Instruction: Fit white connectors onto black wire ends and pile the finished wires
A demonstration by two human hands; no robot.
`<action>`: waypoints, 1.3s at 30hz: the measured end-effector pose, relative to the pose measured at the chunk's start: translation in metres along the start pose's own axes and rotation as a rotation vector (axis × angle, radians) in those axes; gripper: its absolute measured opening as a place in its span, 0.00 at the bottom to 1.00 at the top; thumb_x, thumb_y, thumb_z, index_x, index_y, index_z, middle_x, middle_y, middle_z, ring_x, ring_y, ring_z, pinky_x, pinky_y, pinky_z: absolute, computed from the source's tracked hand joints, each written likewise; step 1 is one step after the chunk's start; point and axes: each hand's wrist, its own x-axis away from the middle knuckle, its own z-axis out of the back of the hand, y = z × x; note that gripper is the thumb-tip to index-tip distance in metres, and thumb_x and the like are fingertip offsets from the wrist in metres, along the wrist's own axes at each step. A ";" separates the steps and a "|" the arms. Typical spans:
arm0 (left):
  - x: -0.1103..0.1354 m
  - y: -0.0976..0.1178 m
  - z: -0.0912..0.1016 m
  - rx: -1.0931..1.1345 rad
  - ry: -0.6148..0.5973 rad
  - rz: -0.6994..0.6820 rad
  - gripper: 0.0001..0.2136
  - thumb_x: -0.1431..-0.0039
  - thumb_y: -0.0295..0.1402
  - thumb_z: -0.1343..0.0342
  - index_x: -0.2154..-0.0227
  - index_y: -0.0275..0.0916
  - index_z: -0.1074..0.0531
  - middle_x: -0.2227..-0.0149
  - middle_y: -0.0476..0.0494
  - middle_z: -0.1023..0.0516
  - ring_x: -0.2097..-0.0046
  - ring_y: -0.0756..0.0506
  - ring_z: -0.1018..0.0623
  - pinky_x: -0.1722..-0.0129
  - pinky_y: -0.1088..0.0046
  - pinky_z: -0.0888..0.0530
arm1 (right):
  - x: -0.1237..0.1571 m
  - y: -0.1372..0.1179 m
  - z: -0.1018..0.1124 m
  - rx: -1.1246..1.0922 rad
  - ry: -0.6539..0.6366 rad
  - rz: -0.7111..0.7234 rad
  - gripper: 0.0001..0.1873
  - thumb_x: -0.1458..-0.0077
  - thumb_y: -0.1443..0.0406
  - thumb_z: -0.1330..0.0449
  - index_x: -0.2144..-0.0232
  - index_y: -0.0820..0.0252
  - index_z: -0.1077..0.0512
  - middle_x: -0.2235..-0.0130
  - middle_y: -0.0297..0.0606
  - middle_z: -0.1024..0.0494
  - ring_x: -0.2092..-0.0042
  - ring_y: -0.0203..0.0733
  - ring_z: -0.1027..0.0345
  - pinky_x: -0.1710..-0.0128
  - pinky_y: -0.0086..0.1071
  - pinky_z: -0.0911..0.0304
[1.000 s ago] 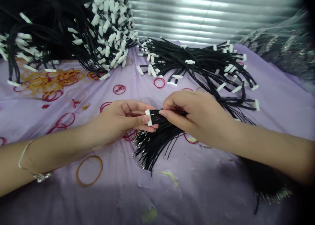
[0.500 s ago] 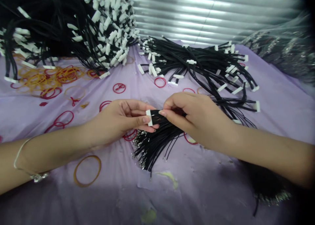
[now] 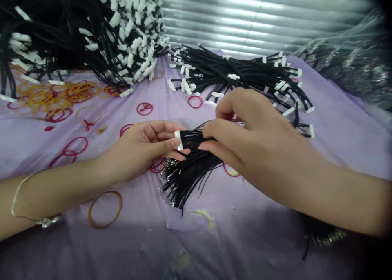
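My left hand [image 3: 153, 143] pinches a white connector [image 3: 178, 140] between thumb and fingers. Black wires [image 3: 191, 138] run from the connector towards the right. Around these wires, a short way from the connector, close the thumb and curled fingers of my right hand [image 3: 241, 135], which hides where they lead. Beneath both hands a fanned bundle of loose black wires [image 3: 186, 182] rests on the purple cloth, its metal-tipped ends pointing left and down.
Finished-looking black cables with white connectors [image 3: 245, 67] lie behind my hands. A larger heap of white-ended cables [image 3: 134, 31] rises at back left, beside yellow and red rubber bands [image 3: 45, 98]. Clear plastic [image 3: 352, 55] covers metal-tipped wires at right. Purple cloth [image 3: 137, 239] spans the table.
My right hand has shifted from pinching a wire close behind the connector to a looser grasp around the wires, with its back raised. The whole view has slid slightly left.
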 end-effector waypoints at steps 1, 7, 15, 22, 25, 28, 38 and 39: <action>0.000 0.001 -0.001 0.001 0.021 0.011 0.05 0.46 0.22 0.40 0.66 0.34 0.25 0.69 0.47 0.20 0.69 0.52 0.20 0.67 0.84 0.22 | 0.003 0.000 0.006 -0.007 -0.006 0.039 0.11 0.42 0.70 0.50 0.71 0.64 0.28 0.66 0.45 0.34 0.63 0.45 0.41 0.66 0.38 0.45; -0.001 0.003 -0.002 0.059 0.028 0.048 0.07 0.45 0.19 0.43 0.64 0.33 0.25 0.70 0.45 0.20 0.70 0.52 0.20 0.68 0.84 0.23 | 0.005 0.004 -0.002 -0.178 -0.293 0.367 0.08 0.46 0.73 0.45 0.71 0.62 0.26 0.66 0.40 0.29 0.63 0.44 0.38 0.63 0.38 0.41; -0.001 0.000 0.001 0.041 -0.012 0.029 0.06 0.47 0.22 0.40 0.66 0.35 0.24 0.69 0.47 0.20 0.69 0.52 0.20 0.67 0.82 0.23 | -0.002 0.006 -0.002 -0.414 -0.296 0.167 0.10 0.41 0.70 0.49 0.66 0.64 0.27 0.68 0.36 0.26 0.67 0.35 0.34 0.66 0.31 0.41; -0.001 -0.001 0.004 -0.037 -0.082 -0.005 0.05 0.44 0.24 0.41 0.65 0.34 0.24 0.68 0.46 0.19 0.66 0.50 0.19 0.65 0.79 0.22 | -0.006 0.007 -0.010 -0.617 -0.267 -0.325 0.08 0.47 0.69 0.45 0.76 0.60 0.28 0.83 0.25 0.33 0.80 0.27 0.44 0.80 0.25 0.49; 0.001 0.000 0.003 -0.043 -0.091 -0.001 0.05 0.45 0.23 0.41 0.65 0.34 0.24 0.68 0.45 0.19 0.66 0.49 0.19 0.65 0.78 0.22 | -0.007 0.007 -0.012 -0.613 -0.282 -0.359 0.09 0.47 0.68 0.46 0.76 0.60 0.28 0.83 0.26 0.33 0.81 0.27 0.44 0.81 0.26 0.50; 0.001 0.000 0.002 -0.054 -0.092 -0.007 0.04 0.45 0.24 0.40 0.66 0.33 0.24 0.69 0.45 0.19 0.67 0.49 0.19 0.66 0.79 0.22 | -0.008 0.006 -0.012 -0.593 -0.271 -0.352 0.08 0.49 0.69 0.45 0.78 0.60 0.29 0.83 0.26 0.33 0.81 0.28 0.45 0.80 0.26 0.50; 0.000 -0.001 0.002 -0.052 -0.098 -0.004 0.06 0.47 0.22 0.40 0.65 0.35 0.23 0.69 0.46 0.19 0.67 0.50 0.19 0.66 0.79 0.22 | -0.008 0.004 -0.016 -0.584 -0.220 -0.311 0.08 0.47 0.70 0.45 0.76 0.60 0.27 0.82 0.26 0.32 0.79 0.27 0.43 0.77 0.25 0.49; 0.000 -0.001 0.002 -0.052 -0.094 -0.005 0.06 0.47 0.22 0.40 0.66 0.35 0.23 0.70 0.46 0.19 0.67 0.50 0.19 0.66 0.80 0.22 | -0.008 0.004 -0.017 -0.574 -0.218 -0.304 0.08 0.47 0.70 0.45 0.75 0.60 0.27 0.81 0.26 0.31 0.78 0.28 0.42 0.77 0.25 0.49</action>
